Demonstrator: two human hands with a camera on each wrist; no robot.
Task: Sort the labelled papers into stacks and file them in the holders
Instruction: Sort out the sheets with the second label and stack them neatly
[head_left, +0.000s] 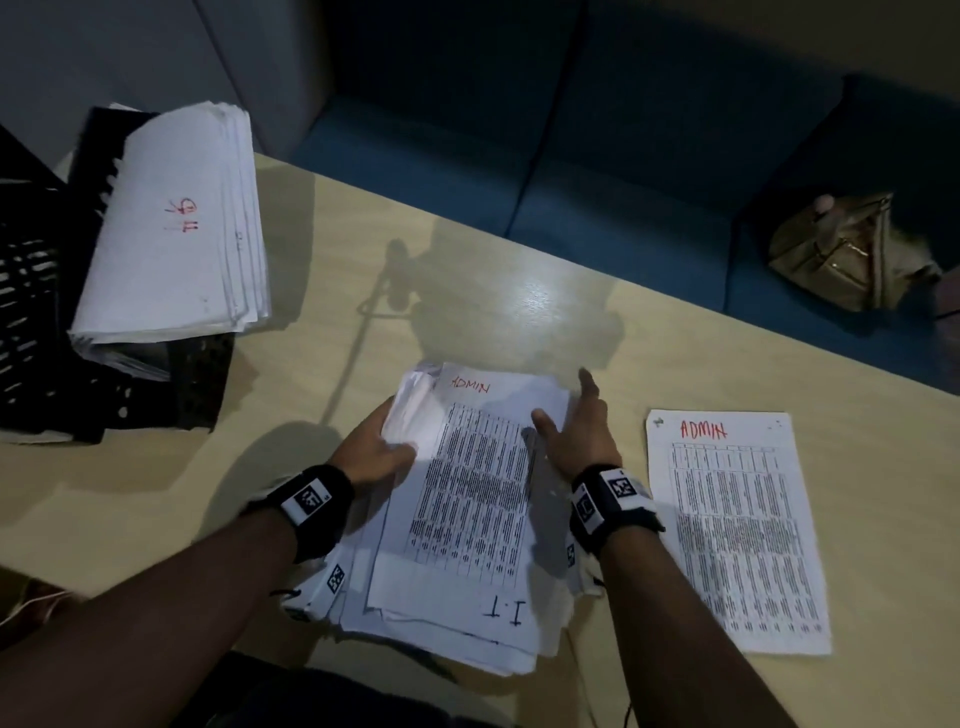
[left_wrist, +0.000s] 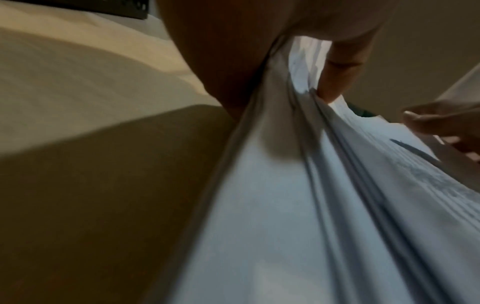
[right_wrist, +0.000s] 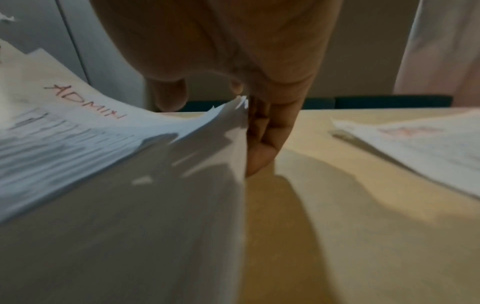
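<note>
A thick stack of printed papers (head_left: 467, 514) lies at the table's near middle. Its top sheet is marked ADMIN (right_wrist: 85, 102) in red, and a sheet under it reads I.T. My left hand (head_left: 376, 454) grips the stack's left edge, thumb (left_wrist: 335, 82) on top and fingers underneath. My right hand (head_left: 576, 431) stands against the stack's right edge with straight fingers (right_wrist: 262, 144), its thumb hovering over the top sheet. One loose ADMIN sheet (head_left: 737, 530) lies flat to the right. At the far left, another paper stack with a red label (head_left: 171, 223) lies on a black holder (head_left: 197, 384).
More black slotted holders (head_left: 31, 312) stand at the left edge. Bare wooden table (head_left: 519, 301) stretches beyond the stack. Behind the table is a blue sofa (head_left: 623, 156) with a tan bag (head_left: 847, 254) on it.
</note>
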